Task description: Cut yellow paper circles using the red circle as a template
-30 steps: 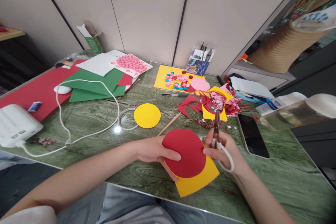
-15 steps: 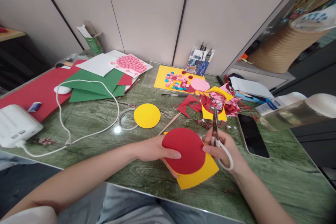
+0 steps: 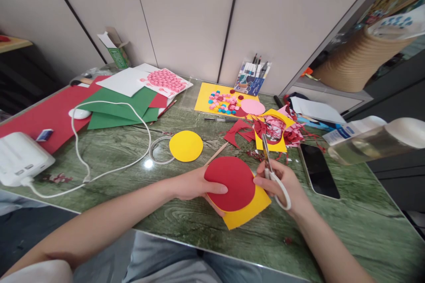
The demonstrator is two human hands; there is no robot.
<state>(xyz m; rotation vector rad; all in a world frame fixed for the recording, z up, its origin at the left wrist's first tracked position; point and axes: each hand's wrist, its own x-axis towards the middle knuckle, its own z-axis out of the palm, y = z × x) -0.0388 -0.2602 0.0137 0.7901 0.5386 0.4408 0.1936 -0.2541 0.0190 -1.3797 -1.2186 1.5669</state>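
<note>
A red paper circle (image 3: 232, 183) lies on top of a yellow paper sheet (image 3: 249, 214). My left hand (image 3: 199, 185) pinches both from the left, thumb on the red face and fingers beneath. White-handled scissors (image 3: 267, 154) are in my right hand (image 3: 282, 183), blades pointing up and away; its fingertips touch the right edge of the papers. Behind the left hand rests a yellow circle (image 3: 186, 146), partly over a clear ring (image 3: 159, 157). A pointed wooden stick (image 3: 217, 152) lies just behind the red circle.
Yellow cut-out paper (image 3: 282, 141) and red and pink scraps (image 3: 237, 132) lie behind the scissors. A phone (image 3: 319, 170) and a bottle (image 3: 372, 146) are at right. Green sheets (image 3: 122, 112), a white cable (image 3: 119, 169) and a power bank (image 3: 25, 159) are at left.
The red circle and yellow sheet have shifted slightly up and left. The scissors have moved left and their blades now tilt left.
</note>
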